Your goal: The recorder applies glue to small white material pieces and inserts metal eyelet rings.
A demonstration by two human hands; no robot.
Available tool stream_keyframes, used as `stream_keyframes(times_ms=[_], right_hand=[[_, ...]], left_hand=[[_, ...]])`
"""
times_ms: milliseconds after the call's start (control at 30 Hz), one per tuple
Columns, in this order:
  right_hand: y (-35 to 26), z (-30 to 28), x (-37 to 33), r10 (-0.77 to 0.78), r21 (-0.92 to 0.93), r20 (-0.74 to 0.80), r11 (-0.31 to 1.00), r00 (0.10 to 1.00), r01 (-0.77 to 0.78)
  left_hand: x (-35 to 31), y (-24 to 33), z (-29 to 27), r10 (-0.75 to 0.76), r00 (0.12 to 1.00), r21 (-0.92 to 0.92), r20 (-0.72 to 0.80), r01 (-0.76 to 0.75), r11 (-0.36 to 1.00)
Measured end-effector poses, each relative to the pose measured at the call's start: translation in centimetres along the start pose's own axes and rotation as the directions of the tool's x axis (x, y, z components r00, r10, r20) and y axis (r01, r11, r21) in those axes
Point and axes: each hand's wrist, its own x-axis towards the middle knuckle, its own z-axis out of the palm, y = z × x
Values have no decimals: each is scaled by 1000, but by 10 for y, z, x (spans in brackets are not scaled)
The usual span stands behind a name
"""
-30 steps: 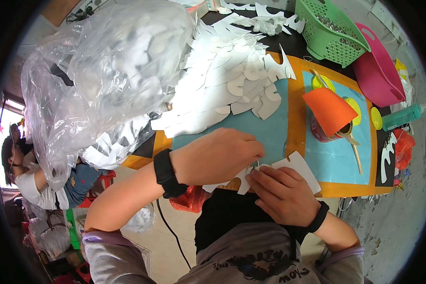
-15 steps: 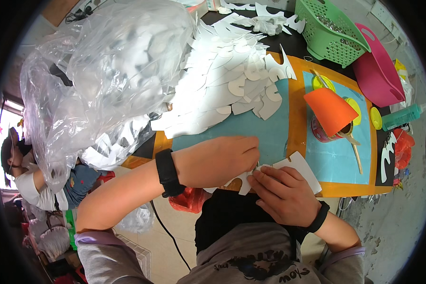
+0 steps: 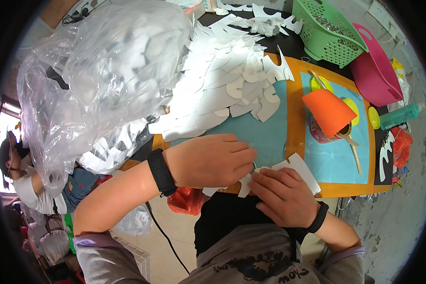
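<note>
At the near edge of the table my right hand (image 3: 285, 194) grips a white cut-out sheet piece (image 3: 302, 171), its fingers lying together over it. My left hand (image 3: 208, 160) is closed right beside it, fingers curled and thumb hidden. A thin metal ring (image 3: 254, 166) shows at the left fingertips, against the right forefinger. Part of a white piece (image 3: 244, 185) pokes out below the two hands.
A heap of white cut-outs (image 3: 222, 85) covers the table's far middle, beside a large clear plastic bag (image 3: 123, 61). To the right are an orange cone-shaped piece (image 3: 329, 112) over a tin, a green basket (image 3: 326, 35) and a pink basket (image 3: 376, 73). A person (image 3: 33, 182) sits at far left.
My left hand has turned slightly and shifted a little to the left, and the ring now shows more clearly. The right hand stays nearly in place on the white piece.
</note>
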Motion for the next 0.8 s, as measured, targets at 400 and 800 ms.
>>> stream_keyframes(times_ms=[400, 800], right_hand=[[-3, 2, 4, 26, -35, 9, 999, 1000, -25], [-1, 6, 1, -34, -83, -34, 996, 999, 31]], left_hand=[[-4, 3, -5, 5, 1000, -9, -21, -6, 1000], [-10, 16, -21, -50, 994, 38, 96, 47, 998]])
